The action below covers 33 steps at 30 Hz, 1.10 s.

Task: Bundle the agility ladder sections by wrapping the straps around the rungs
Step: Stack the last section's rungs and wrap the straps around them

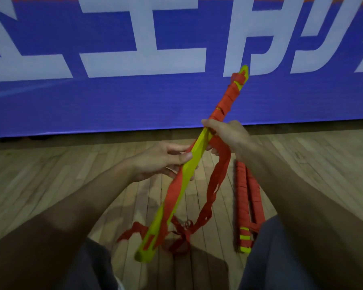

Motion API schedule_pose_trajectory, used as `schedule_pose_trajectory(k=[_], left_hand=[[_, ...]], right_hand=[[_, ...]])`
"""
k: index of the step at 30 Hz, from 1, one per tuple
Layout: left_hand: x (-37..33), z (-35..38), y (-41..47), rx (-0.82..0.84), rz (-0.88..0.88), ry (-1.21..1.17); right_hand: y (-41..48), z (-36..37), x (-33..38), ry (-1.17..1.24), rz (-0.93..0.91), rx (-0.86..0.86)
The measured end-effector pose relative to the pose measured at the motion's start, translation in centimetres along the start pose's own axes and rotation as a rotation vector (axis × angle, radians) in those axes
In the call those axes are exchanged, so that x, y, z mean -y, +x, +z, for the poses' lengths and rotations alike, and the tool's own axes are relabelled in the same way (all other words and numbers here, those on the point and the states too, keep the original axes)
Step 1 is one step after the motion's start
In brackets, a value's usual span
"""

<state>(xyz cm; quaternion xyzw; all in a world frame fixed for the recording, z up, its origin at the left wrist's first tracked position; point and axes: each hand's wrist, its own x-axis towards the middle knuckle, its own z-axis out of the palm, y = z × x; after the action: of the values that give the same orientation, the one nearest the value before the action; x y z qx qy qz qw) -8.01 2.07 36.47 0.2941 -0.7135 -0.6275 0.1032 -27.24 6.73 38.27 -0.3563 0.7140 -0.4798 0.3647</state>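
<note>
A stack of yellow-green ladder rungs (192, 164) slants from low centre up to the right. Its upper half is wound with red strap (225, 101). My left hand (161, 162) grips the bare yellow middle of the stack from the left. My right hand (228, 137) holds the stack just below the wound part and pinches the loose red strap (216, 181), which hangs down in a loop to a tangle on the floor (182, 233). The stack's lower end (143, 254) rests between my knees.
Two wrapped ladder bundles (246, 201) lie on the wooden floor (50, 174) by my right leg. A blue banner with large white letters (113, 91) stands close ahead. My legs in dark shorts (281, 258) flank the work.
</note>
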Motion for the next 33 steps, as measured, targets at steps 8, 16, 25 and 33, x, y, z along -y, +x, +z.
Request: schedule_pose_trajectory(k=[8,16,25,33], left_hand=[[0.6,-1.1,0.8,0.127,0.04,-0.286],[1.3,-0.6,0.4,0.102,0.05,-0.341],[1.0,-0.1,0.1,0.021,0.1,-0.311],[1.7,-0.4,0.3,0.11,0.039,-0.372]], right_hand=[[0.0,-0.9,0.6,0.305,-0.127,0.218],[-0.4,-1.7,0.5,0.379,-0.405,0.483],[-0.4,-2.3,0.8,0.371,-0.431,0.459],[-0.4,-1.8,0.5,0.106,-0.403,0.217]])
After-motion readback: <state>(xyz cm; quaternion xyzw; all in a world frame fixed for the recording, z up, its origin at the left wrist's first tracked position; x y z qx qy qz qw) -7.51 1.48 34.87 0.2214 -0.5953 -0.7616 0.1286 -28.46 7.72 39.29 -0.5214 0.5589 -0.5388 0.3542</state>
